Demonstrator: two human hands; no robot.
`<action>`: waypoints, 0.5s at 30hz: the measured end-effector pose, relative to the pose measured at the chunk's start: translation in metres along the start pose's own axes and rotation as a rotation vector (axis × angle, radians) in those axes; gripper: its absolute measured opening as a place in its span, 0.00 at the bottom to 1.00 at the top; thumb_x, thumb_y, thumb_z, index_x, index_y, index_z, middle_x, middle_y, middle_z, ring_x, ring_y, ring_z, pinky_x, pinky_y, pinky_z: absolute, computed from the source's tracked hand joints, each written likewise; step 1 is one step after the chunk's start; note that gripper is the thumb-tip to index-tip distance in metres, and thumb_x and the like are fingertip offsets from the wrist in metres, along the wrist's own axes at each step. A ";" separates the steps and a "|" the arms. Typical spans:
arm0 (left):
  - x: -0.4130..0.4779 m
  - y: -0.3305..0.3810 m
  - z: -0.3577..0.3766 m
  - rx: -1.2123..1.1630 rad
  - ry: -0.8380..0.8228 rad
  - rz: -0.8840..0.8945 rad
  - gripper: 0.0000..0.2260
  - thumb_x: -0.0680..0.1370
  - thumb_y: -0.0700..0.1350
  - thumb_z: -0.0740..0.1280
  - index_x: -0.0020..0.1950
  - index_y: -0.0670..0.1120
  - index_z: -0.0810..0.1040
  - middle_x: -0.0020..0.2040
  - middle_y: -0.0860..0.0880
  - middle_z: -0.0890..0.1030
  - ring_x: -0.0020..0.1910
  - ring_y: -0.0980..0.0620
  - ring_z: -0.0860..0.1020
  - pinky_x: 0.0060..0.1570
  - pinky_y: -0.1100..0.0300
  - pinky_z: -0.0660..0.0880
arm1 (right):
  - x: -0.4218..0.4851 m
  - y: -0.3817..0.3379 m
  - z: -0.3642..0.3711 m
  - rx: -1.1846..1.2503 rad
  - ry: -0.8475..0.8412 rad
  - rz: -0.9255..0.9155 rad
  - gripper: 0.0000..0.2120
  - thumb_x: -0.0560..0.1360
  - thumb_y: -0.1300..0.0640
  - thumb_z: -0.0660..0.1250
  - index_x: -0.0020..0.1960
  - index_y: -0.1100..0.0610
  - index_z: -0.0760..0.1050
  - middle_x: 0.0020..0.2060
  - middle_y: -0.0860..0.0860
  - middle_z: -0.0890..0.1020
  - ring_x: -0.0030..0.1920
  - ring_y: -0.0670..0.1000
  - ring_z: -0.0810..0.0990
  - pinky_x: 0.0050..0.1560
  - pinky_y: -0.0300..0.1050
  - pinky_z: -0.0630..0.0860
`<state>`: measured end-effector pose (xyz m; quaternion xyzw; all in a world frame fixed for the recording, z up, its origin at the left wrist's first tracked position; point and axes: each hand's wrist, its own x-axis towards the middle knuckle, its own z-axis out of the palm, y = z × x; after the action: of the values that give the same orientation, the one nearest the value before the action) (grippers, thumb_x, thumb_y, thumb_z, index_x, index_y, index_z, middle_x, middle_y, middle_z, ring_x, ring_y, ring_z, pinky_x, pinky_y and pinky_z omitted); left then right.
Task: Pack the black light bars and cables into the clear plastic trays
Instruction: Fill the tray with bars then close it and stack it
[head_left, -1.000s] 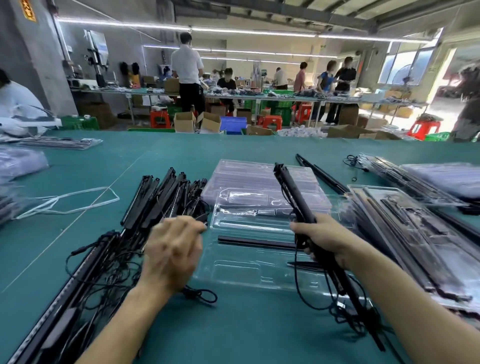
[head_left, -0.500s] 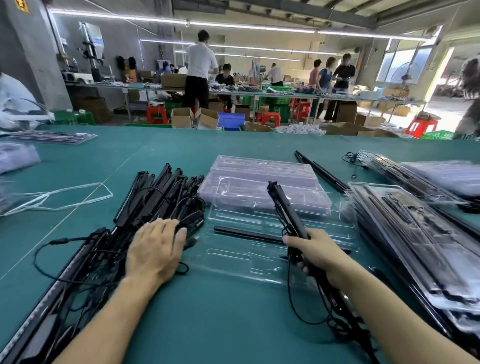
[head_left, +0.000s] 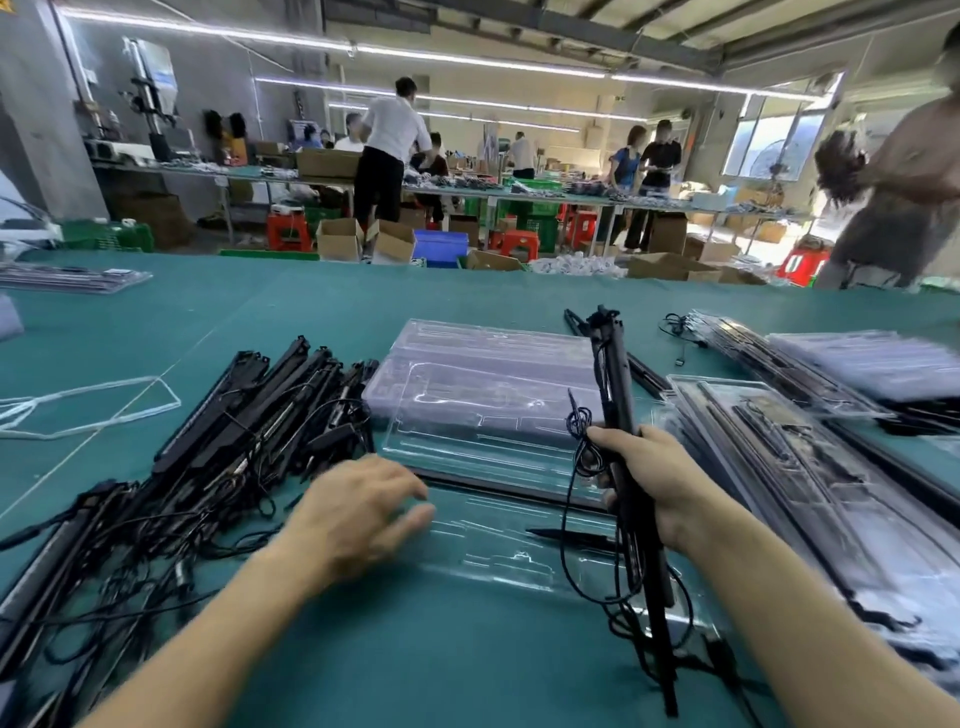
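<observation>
My right hand (head_left: 647, 478) grips a black light bar (head_left: 615, 374) that stands tilted above the table, its cable (head_left: 582, 530) looping down. Under it lies an open clear plastic tray (head_left: 498, 556) holding one black bar (head_left: 498, 486) along its far edge. My left hand (head_left: 358, 512) hovers at the tray's left edge, blurred, with relaxed fingers and nothing in it. A heap of loose black light bars and cables (head_left: 223, 441) lies to the left. A stack of empty clear trays (head_left: 483, 374) sits behind the open tray.
Stacks of filled trays (head_left: 810, 478) lie at the right, more (head_left: 857, 358) farther back. White strapping (head_left: 88, 405) lies at the left on the green table (head_left: 311, 306). A person (head_left: 898, 192) stands at the far right; others work at benches behind.
My left hand left the pile of bars and moved right to the tray's edge. My right hand lifted the bar more upright.
</observation>
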<state>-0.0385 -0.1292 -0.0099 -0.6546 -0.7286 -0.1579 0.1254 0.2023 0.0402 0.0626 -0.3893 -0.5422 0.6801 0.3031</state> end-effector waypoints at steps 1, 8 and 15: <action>0.002 0.012 0.004 -0.066 -0.154 0.019 0.29 0.78 0.70 0.49 0.64 0.56 0.78 0.66 0.52 0.78 0.67 0.51 0.74 0.68 0.55 0.69 | 0.000 0.000 0.001 0.008 0.004 0.002 0.03 0.77 0.61 0.68 0.49 0.60 0.74 0.25 0.50 0.78 0.23 0.47 0.71 0.21 0.39 0.68; -0.005 0.060 0.024 -0.078 -0.523 -0.183 0.36 0.74 0.76 0.45 0.79 0.65 0.48 0.81 0.55 0.47 0.80 0.50 0.43 0.77 0.49 0.37 | -0.003 -0.013 0.009 0.115 -0.026 -0.209 0.04 0.77 0.60 0.69 0.50 0.59 0.75 0.29 0.51 0.76 0.26 0.47 0.72 0.24 0.38 0.70; -0.002 0.080 0.005 -0.153 -0.620 -0.262 0.28 0.79 0.70 0.44 0.78 0.63 0.58 0.80 0.55 0.57 0.79 0.48 0.54 0.77 0.47 0.52 | 0.001 -0.022 0.025 0.397 -0.041 -0.244 0.05 0.77 0.56 0.69 0.45 0.54 0.74 0.31 0.50 0.77 0.27 0.48 0.74 0.25 0.40 0.72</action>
<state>0.0408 -0.1216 -0.0099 -0.5798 -0.7960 -0.0201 -0.1728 0.1801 0.0337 0.0867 -0.2398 -0.4467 0.7396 0.4426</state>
